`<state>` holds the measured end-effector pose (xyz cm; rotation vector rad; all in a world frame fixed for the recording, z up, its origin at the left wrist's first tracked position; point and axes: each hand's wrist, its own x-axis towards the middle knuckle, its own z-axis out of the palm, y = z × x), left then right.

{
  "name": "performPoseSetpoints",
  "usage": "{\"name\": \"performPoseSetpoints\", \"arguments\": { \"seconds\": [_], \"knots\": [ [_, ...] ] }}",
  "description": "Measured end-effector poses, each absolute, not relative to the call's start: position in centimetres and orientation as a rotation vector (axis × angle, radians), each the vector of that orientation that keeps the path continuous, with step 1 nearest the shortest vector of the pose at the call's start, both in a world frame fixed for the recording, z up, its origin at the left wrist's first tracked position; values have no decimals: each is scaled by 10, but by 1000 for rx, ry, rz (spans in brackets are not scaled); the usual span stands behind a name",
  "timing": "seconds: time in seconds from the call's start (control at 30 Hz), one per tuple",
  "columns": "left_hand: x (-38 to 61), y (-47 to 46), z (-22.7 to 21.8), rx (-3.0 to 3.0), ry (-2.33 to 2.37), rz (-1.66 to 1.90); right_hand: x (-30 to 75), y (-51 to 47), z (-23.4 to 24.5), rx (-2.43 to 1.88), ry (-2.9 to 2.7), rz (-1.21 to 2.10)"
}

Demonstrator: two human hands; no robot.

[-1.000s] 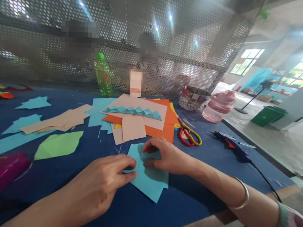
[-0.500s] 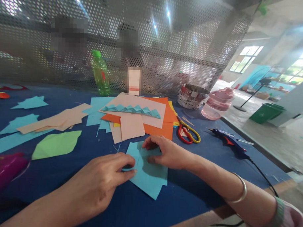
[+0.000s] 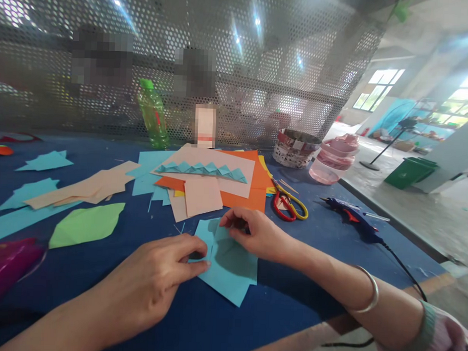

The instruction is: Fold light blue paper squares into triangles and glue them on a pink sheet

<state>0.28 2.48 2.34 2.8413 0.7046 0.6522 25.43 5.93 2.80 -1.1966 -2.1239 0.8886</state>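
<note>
Sheets of light blue paper (image 3: 230,278) lie on the table in front of me, loosely overlapping. At their left edge, my left hand (image 3: 165,270) holds the paper down, thumb and forefinger touching it with a small gap between them. My right hand (image 3: 251,230) is closed at the upper edge, its thumb and fingers pinching a piece of the blue paper that lifts slightly and casts a shadow below. Just beyond, a folded blue zigzag strip (image 3: 203,169) rests on a pale pink sheet (image 3: 238,168).
Red and yellow scissors (image 3: 288,205) and a dark blue glue gun (image 3: 351,218) lie to the right. A pink bottle (image 3: 333,158) and a round container (image 3: 296,148) stand behind. Leftward are a green paper leaf (image 3: 87,225), a magenta tool (image 3: 12,265) and a green bottle (image 3: 154,114).
My right thumb has drawn in toward the fingers, bringing them together on the blue paper, whose upper part is raised a little. My left hand stays in place.
</note>
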Motion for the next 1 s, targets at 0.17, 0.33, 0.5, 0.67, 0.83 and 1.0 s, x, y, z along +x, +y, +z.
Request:
{"name": "performPoseSetpoints", "arguments": {
  "seconds": [0.17, 0.33, 0.5, 0.67, 0.83, 1.0],
  "knots": [
    [3, 24, 23, 2809, 737, 629, 245, 46, 26, -1085, -2188, 702],
    [-2, 28, 31, 2709, 812, 615, 246, 43, 24, -943, -2353, 775],
    [-15, 40, 32, 2737, 902, 582, 248, 45, 25, -943, -2362, 816],
    [-12, 50, 29, 2759, 794, 634, 249, 46, 24, -909, -2342, 835],
    [-5, 42, 34, 2642, 738, 664, 248, 44, 25, -915, -2347, 807],
    [-2, 32, 32, 2459, 755, 594, 248, 43, 29, -1029, -2314, 876]
  ]
}}
